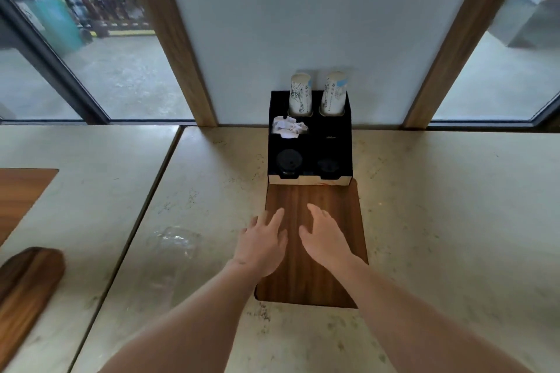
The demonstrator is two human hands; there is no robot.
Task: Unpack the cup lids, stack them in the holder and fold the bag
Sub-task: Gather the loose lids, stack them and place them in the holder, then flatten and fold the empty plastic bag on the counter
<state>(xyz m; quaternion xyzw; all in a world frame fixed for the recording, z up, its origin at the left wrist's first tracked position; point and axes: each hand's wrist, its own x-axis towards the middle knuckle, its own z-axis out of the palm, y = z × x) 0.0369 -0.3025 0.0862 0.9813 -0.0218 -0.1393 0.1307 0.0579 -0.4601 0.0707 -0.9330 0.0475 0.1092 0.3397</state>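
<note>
In the head view, a black holder (309, 142) stands at the far edge of the pale stone worktop (439, 206), against a white wall panel. Its two far slots each carry one stack of paper cups (300, 94), two stacks in all, printed with line drawings and a blue band; the print is too small to read. In the middle row, the left compartment holds crumpled white paper (288, 127). In the near row, a stack of black cup lids (289, 161) sits in the left slot, and a lower, darker stack of lids (328, 165) shows in the right one. The holder's pale front edge bears a faint red mark that cannot be read.

Just near of the holder, a dark wooden panel (333, 266) lies set into the worktop. Both hands hover over it, palms down, empty: the left hand (262, 241) with fingers spread, the right hand (325, 236) with fingers loosely apart. The two hands are close but not touching.

A clear plastic bag (175, 242) lies flat on the worktop to the left of the left hand, apart from it.
</note>
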